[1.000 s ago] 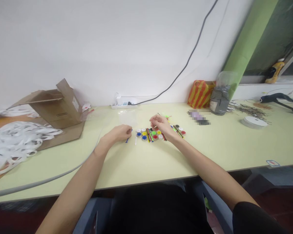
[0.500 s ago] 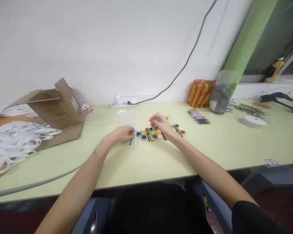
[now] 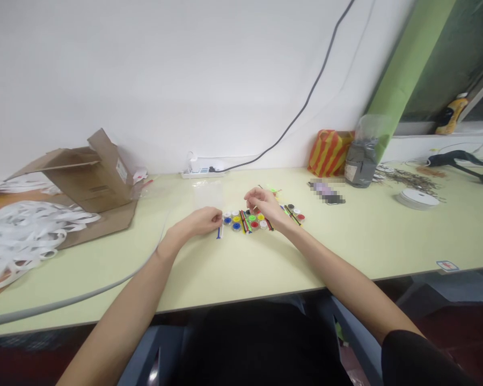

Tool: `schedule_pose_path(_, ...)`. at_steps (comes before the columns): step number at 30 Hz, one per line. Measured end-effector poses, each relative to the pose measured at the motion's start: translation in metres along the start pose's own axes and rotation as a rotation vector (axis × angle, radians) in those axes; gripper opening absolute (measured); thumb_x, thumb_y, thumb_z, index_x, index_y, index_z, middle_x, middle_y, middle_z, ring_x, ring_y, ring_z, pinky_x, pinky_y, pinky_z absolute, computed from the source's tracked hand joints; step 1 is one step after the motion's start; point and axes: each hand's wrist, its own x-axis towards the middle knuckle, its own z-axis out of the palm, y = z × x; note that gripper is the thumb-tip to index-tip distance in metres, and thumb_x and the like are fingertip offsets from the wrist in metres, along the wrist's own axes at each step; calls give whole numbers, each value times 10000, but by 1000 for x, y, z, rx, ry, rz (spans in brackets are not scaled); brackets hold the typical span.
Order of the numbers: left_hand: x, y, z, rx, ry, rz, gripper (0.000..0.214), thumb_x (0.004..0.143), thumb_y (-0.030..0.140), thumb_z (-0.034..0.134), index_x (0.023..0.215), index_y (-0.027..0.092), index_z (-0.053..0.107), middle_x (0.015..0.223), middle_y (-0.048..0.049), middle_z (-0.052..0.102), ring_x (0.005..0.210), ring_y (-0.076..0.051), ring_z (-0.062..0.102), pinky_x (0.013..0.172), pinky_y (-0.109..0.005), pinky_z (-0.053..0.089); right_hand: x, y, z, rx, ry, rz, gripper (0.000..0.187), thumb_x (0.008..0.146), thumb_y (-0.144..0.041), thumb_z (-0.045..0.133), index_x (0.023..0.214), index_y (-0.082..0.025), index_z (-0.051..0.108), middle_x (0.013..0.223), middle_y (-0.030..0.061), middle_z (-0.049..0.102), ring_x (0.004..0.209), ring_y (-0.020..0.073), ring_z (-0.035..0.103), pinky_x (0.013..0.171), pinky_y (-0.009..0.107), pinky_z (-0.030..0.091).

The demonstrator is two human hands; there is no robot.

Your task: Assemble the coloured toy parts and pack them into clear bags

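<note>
A set of small round paint pots (image 3: pixel 245 222) in blue, yellow, green, red and white lies on the pale green table (image 3: pixel 233 262), with thin coloured brushes (image 3: pixel 246 223) across it. My left hand (image 3: pixel 203 221) is curled at the left end of the pots, fingers pinched on a thin blue stick (image 3: pixel 218 232). My right hand (image 3: pixel 263 206) hovers over the pots, fingers pinched on a thin stick I cannot make out clearly. A second group of pots (image 3: pixel 295 214) lies just right of that hand.
An open cardboard box (image 3: pixel 88 174) and a heap of white strips (image 3: pixel 20 236) lie at left. A white power strip (image 3: pixel 203 170) sits by the wall. A striped bag (image 3: pixel 330 146), a grey jar (image 3: pixel 360 158) and a white tape roll (image 3: pixel 417 197) are at right. A grey cable (image 3: pixel 84 292) crosses the near edge.
My left hand has slid right toward the pots, carrying the blue stick with it. My right hand has barely moved.
</note>
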Motion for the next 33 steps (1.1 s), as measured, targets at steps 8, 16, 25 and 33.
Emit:
schedule_pose_path(8,0,1,-1,8,8,-10,310,880,352,432,641,199,556,621,-26,571,548,-157,417,565,-302,297,1,2,-2,-4,37,-33,143,741,-235,522,854,-191,598,665,-20,591,532,112,527,502,240,376)
schedule_pose_path(16,1,-2,-3,-13,15,-9,343,900,319,375,600,207,497,615,-35,561,548,-165,424,572,-312,301,16,8,-39,-348,459,-63,321,774,-160,425,1054,-192,578,834,37,654,743,181,585,692,293,435)
schedule_pose_path(25,2,-7,2,-47,58,21,330,893,308,394,594,210,496,605,-33,564,543,-166,444,569,-309,311,32,18,-84,-1252,211,116,430,824,-36,485,1168,-205,681,1132,115,699,1119,272,541,881,333,397)
schedule_pose_path(33,1,-5,1,9,153,17,357,942,312,372,622,217,500,650,-49,595,591,-189,501,593,-317,303,37,26,-84,-1376,177,184,202,862,-134,592,976,-164,756,989,169,729,1071,299,585,875,370,367)
